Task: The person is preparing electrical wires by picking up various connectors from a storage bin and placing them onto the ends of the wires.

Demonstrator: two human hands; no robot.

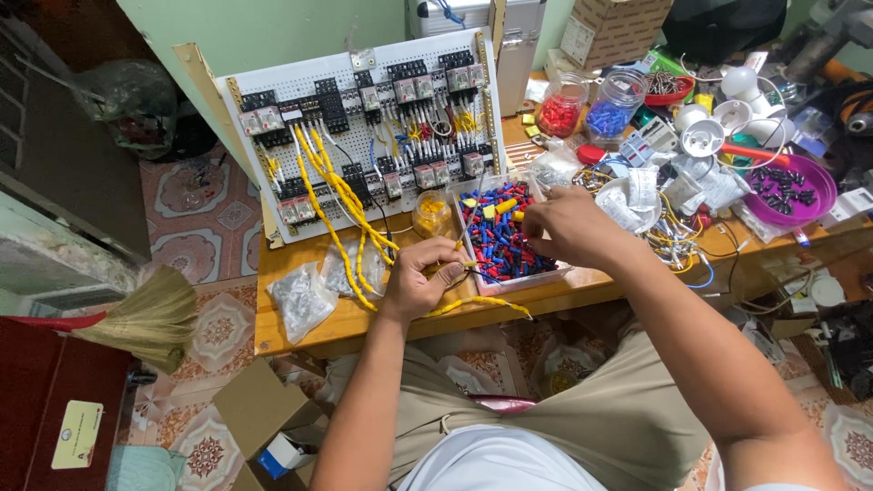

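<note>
i'm looking down on a wooden table. on it stand a white perforated wiring board, a clear tray of red and blue connectors, two plastic bags, two jars and a purple bowl.

A yellow-sleeved wire bundle is seen running down from the perforated wiring board, across the worktop edge, to the left hand, where it is gripped between curled fingers. A loose yellow tail is left trailing to the right along the worktop's front edge. A shallow white tray filled with small blue, red and yellow insulated terminals is set just right of that hand, lying flat on the worktop. The right hand is held over the tray's far right part, fingers pinched together above the terminals; what is pinched cannot be made out.
</note>
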